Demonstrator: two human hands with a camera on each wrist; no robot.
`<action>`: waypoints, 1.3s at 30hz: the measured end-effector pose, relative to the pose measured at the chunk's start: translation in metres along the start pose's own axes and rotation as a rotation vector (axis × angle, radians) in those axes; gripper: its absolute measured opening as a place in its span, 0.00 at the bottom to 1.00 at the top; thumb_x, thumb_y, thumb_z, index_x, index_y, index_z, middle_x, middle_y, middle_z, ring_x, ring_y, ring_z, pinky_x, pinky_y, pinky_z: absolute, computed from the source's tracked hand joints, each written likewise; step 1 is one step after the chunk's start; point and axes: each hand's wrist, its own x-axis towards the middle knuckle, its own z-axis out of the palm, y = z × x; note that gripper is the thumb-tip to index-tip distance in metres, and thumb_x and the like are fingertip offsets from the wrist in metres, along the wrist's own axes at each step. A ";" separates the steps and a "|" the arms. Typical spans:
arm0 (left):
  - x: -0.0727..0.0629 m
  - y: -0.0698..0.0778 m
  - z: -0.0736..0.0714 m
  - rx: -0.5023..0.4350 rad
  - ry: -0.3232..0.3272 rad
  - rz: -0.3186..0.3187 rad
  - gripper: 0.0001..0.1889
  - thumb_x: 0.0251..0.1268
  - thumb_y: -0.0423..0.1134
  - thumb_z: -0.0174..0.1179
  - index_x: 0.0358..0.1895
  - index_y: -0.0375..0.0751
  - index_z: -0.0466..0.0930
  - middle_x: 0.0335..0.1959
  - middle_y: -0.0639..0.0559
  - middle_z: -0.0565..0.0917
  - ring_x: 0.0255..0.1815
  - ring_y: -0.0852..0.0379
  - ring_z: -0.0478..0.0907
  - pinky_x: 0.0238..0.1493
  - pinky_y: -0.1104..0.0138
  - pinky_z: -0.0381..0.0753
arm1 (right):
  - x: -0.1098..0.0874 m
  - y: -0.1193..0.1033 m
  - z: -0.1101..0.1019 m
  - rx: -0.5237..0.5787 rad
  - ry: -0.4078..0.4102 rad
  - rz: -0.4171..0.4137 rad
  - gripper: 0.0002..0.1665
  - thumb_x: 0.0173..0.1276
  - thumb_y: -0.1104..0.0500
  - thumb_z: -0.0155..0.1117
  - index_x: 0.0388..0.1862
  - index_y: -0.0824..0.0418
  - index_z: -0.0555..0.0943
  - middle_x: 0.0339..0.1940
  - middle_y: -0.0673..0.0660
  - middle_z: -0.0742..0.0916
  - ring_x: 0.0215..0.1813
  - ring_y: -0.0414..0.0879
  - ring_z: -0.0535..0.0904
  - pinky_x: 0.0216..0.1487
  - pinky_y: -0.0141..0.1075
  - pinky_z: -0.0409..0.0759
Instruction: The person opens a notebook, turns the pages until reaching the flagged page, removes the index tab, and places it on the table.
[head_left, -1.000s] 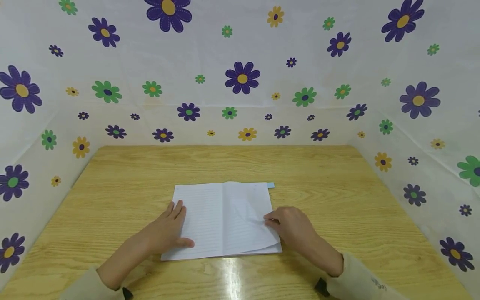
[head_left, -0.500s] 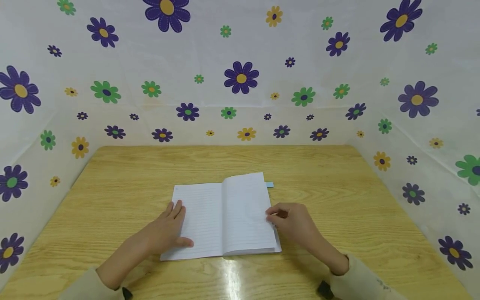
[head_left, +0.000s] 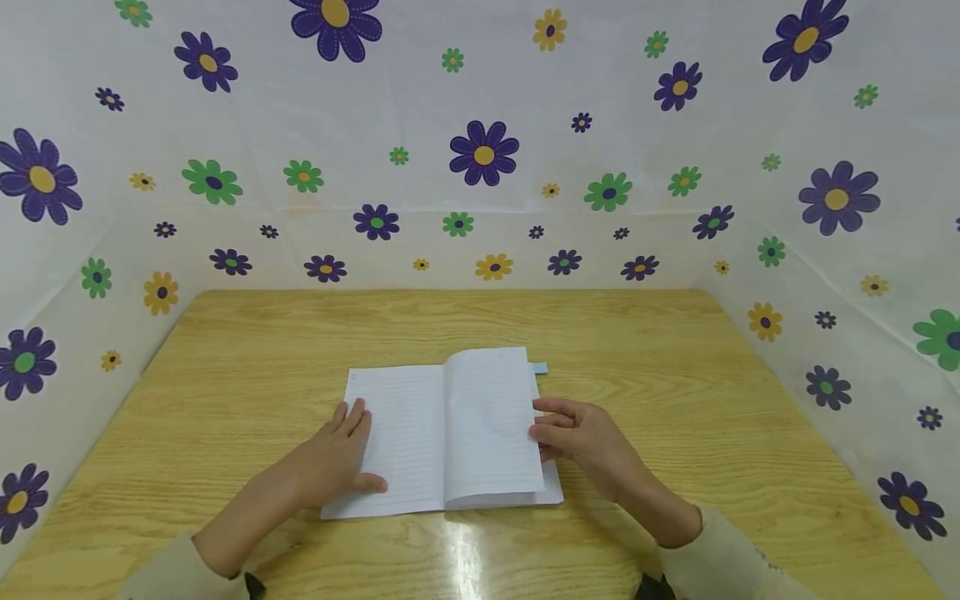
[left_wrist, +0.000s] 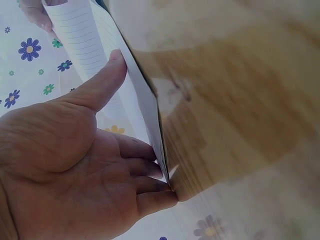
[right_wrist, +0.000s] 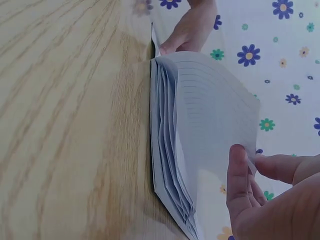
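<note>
A lined notebook (head_left: 397,442) lies spread on the table, its printed lines faint. My left hand (head_left: 330,462) rests on the left page's outer edge, fingers and thumb extended; the left wrist view has its thumb (left_wrist: 107,82) on the paper. On the other side, my right hand (head_left: 581,437) pinches the outer edge of a raised page (head_left: 491,425) between thumb and fingers. That page (right_wrist: 215,100) curves up off the stack in the right wrist view, where several loose leaves (right_wrist: 170,135) fan apart beneath it.
A light blue tab (head_left: 540,368) sticks out at the notebook's upper right. The wooden table (head_left: 637,342) extends around the notebook. White cloth with printed flowers (head_left: 420,100) walls the back and both sides.
The right-hand page has gone from lying nearly flat to standing lifted, its edge drawn slightly leftward. My right hand's fingers have spread more along that edge. The left hand stays put.
</note>
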 end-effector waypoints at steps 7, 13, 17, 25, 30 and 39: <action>0.001 0.000 0.001 -0.005 0.001 0.000 0.55 0.64 0.58 0.69 0.72 0.11 0.55 0.75 0.14 0.51 0.77 0.18 0.45 0.74 0.35 0.55 | 0.001 -0.001 0.001 0.076 0.014 0.019 0.29 0.73 0.66 0.66 0.69 0.77 0.71 0.41 0.56 0.89 0.39 0.46 0.84 0.45 0.36 0.86; 0.001 -0.001 0.001 -0.026 -0.009 -0.008 0.56 0.64 0.59 0.69 0.73 0.11 0.54 0.76 0.15 0.50 0.78 0.19 0.44 0.74 0.35 0.54 | 0.001 0.000 0.001 0.126 0.056 -0.011 0.24 0.72 0.68 0.65 0.63 0.79 0.75 0.39 0.54 0.89 0.39 0.43 0.84 0.44 0.35 0.85; 0.001 0.000 0.001 -0.030 -0.018 -0.014 0.55 0.65 0.59 0.68 0.74 0.12 0.54 0.76 0.15 0.49 0.78 0.19 0.43 0.74 0.35 0.54 | 0.000 0.001 0.000 0.157 0.065 -0.021 0.20 0.71 0.69 0.66 0.59 0.78 0.78 0.36 0.52 0.89 0.37 0.43 0.84 0.44 0.35 0.85; 0.002 0.000 0.001 -0.042 -0.025 -0.025 0.55 0.65 0.59 0.69 0.74 0.13 0.53 0.77 0.17 0.49 0.78 0.20 0.43 0.75 0.36 0.54 | 0.001 0.001 0.002 0.158 0.061 -0.023 0.21 0.71 0.68 0.67 0.60 0.77 0.78 0.39 0.54 0.90 0.39 0.44 0.85 0.45 0.36 0.86; 0.003 -0.001 -0.001 0.004 -0.018 -0.017 0.55 0.63 0.60 0.69 0.73 0.13 0.56 0.76 0.16 0.52 0.77 0.19 0.46 0.74 0.36 0.56 | 0.004 0.000 0.007 0.144 0.061 -0.019 0.23 0.71 0.67 0.68 0.61 0.77 0.78 0.40 0.54 0.90 0.40 0.44 0.84 0.46 0.36 0.85; 0.007 -0.004 -0.008 -0.006 -0.009 -0.046 0.47 0.66 0.55 0.69 0.71 0.16 0.63 0.76 0.18 0.55 0.77 0.21 0.51 0.73 0.36 0.59 | 0.008 -0.004 0.019 0.157 0.031 -0.051 0.24 0.71 0.66 0.68 0.62 0.78 0.78 0.41 0.53 0.90 0.40 0.43 0.84 0.46 0.34 0.85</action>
